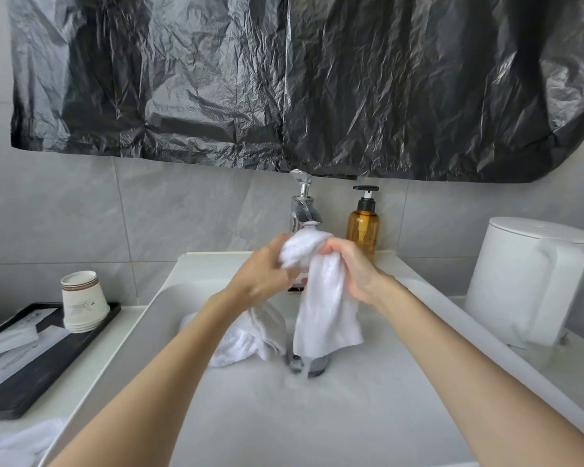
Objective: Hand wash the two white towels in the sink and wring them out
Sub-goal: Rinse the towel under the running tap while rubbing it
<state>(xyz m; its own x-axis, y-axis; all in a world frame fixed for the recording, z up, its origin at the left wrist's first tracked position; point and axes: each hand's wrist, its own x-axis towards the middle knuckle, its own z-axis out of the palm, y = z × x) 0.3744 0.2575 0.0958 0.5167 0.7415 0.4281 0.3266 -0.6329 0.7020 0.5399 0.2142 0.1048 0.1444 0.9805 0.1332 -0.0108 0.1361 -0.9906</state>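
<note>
Where the two hands meet just below the spout of the faucet (302,210), the held towel (324,298) is bunched between them. The left hand (267,274) has its fingers curled round the upper wad from the left. The right hand (351,271) is closed round the same bunch from the right. Both grips are fully closed on cloth. Both forearms are bare, enter from the lower corners of the view and converge over the basin with wrists raised. The free length of the towel hangs straight down from the grip, its lower edge just above the drain (304,364). The second towel (246,338) lies crumpled on the floor of the sink (209,264), left of the drain and partly hidden by the left forearm. An amber soap bottle (363,227) stands on the back ledge, right of the faucet. A white kettle (526,281) stands on the right counter. Stacked paper cups (83,301) sit on a black tray (31,372) at left. A black plastic sheet (284,79) covers the wall above.
</note>
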